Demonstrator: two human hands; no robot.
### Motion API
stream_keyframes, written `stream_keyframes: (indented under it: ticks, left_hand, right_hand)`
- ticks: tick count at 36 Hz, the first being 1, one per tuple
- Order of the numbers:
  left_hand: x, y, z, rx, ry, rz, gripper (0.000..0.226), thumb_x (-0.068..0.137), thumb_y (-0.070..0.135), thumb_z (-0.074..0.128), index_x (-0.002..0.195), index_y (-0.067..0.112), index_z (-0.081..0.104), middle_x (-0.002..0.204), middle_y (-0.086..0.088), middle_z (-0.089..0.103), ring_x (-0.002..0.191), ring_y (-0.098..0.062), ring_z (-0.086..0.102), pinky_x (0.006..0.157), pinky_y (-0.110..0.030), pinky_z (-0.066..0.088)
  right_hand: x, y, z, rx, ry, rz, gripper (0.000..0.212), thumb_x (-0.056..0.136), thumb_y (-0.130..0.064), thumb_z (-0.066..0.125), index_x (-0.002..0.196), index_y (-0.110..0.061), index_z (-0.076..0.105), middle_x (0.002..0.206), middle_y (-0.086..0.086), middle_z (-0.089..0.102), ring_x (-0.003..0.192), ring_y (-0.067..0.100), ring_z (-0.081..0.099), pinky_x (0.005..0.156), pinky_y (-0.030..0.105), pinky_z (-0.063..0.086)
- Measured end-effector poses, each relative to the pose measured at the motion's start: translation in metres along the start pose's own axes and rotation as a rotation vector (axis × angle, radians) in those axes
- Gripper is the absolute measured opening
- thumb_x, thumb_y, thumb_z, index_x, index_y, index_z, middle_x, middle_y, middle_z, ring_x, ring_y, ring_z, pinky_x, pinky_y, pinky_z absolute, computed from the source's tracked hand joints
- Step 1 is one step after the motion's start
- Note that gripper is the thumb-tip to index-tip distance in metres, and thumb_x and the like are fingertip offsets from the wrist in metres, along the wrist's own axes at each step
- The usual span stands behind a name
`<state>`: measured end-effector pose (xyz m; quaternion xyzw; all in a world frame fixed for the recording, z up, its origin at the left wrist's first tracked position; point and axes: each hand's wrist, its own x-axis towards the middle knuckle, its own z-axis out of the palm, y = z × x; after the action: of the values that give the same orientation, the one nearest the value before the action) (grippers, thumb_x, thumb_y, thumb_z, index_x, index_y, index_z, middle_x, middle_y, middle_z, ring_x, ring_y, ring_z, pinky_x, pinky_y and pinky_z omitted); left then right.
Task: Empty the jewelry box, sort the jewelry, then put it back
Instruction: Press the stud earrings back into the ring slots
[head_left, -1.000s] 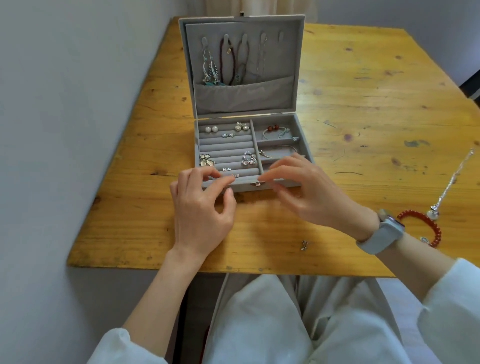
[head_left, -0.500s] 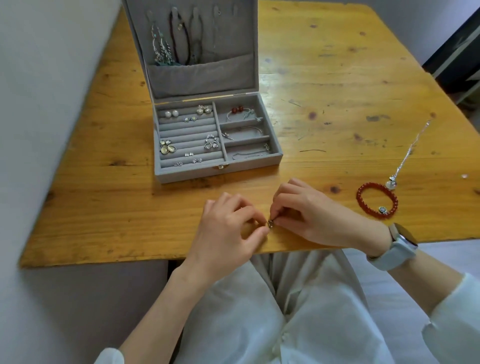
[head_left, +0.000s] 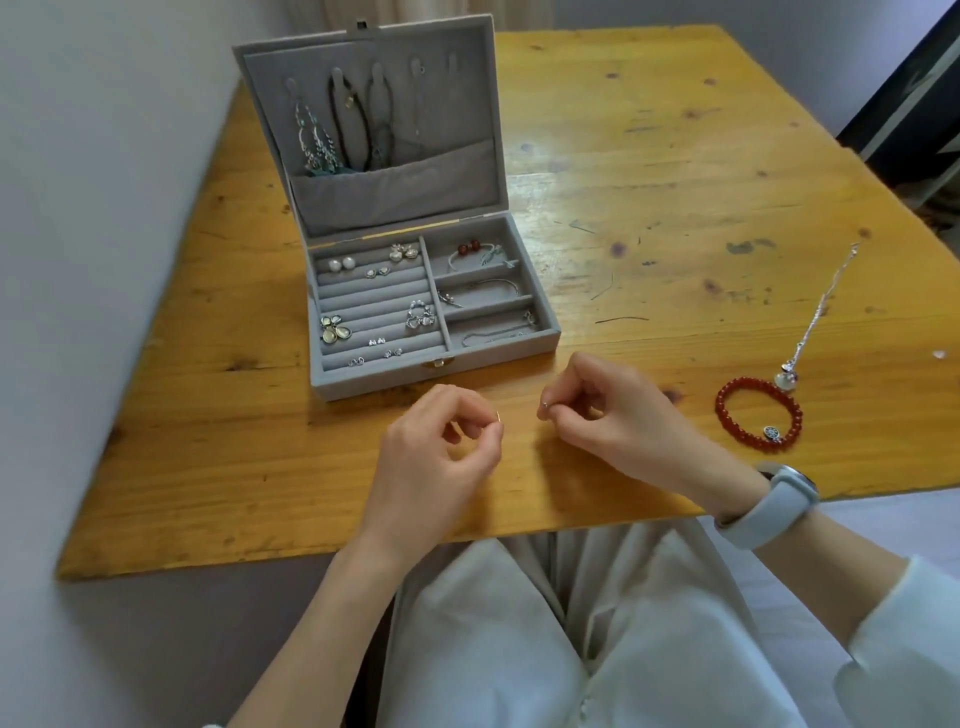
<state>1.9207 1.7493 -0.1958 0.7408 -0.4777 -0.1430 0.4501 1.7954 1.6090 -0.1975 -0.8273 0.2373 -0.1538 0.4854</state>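
The grey jewelry box (head_left: 332, 387) stands open on the wooden table (head_left: 649, 171). Necklaces hang in its raised lid (head_left: 467, 93). Several earrings sit in the ring rolls on the left, and bracelets lie in the three right compartments. In front of the box, my left hand (head_left: 441, 457) pinches a tiny thin metal piece (head_left: 498, 417) between thumb and forefinger. My right hand (head_left: 618, 415) pinches a small silver earring part (head_left: 544, 408). The two hands are a short way apart. A red bead bracelet (head_left: 758, 410) and a silver pendant necklace (head_left: 821, 306) lie on the table at the right.
A grey wall (head_left: 104, 208) runs close along the table's left edge. The table's front edge (head_left: 311, 556) is just before my lap. A pale watch (head_left: 774, 506) is on my right wrist. A dark doorway (head_left: 914, 104) shows at the far right.
My hands left the box's front edge, came together near the table edge on a small earring, and have now drawn apart, each pinching one tiny piece. The view shifted.
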Motion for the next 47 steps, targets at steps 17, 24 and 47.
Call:
stream_keyframes:
  ticks: [17, 24, 47]
  left_hand:
    - [0.055, -0.005, -0.032, 0.178, 0.127, -0.131, 0.013, 0.085, 0.013, 0.064, 0.09, 0.023, 0.07, 0.08, 0.019, 0.063, 0.073, 0.005, 0.058, 0.065, -0.005, 0.044]
    - [0.064, -0.011, -0.032, 0.291, 0.098, -0.149, 0.009, 0.084, 0.018, 0.067, 0.091, 0.019, 0.072, 0.079, 0.011, 0.066, 0.073, 0.004, 0.058, 0.067, -0.009, 0.045]
    - [0.079, -0.004, -0.036, 0.453, -0.087, -0.306, 0.011, 0.088, 0.019, 0.06, 0.089, 0.02, 0.071, 0.084, 0.009, 0.058, 0.082, -0.004, 0.048, 0.072, -0.02, 0.033]
  right_hand:
    - [0.041, -0.015, 0.02, 0.239, 0.156, -0.065, 0.019, 0.085, -0.002, 0.059, 0.097, -0.014, 0.066, 0.084, -0.001, 0.067, 0.078, 0.011, 0.062, 0.07, 0.017, 0.049]
    - [0.037, -0.012, 0.02, 0.245, 0.182, -0.052, 0.017, 0.084, -0.004, 0.061, 0.093, -0.017, 0.067, 0.085, -0.003, 0.068, 0.079, 0.007, 0.063, 0.072, 0.015, 0.049]
    - [0.037, -0.008, 0.02, 0.294, 0.212, -0.041, 0.015, 0.085, -0.006, 0.06, 0.093, -0.017, 0.067, 0.086, -0.004, 0.067, 0.079, 0.007, 0.061, 0.073, 0.016, 0.048]
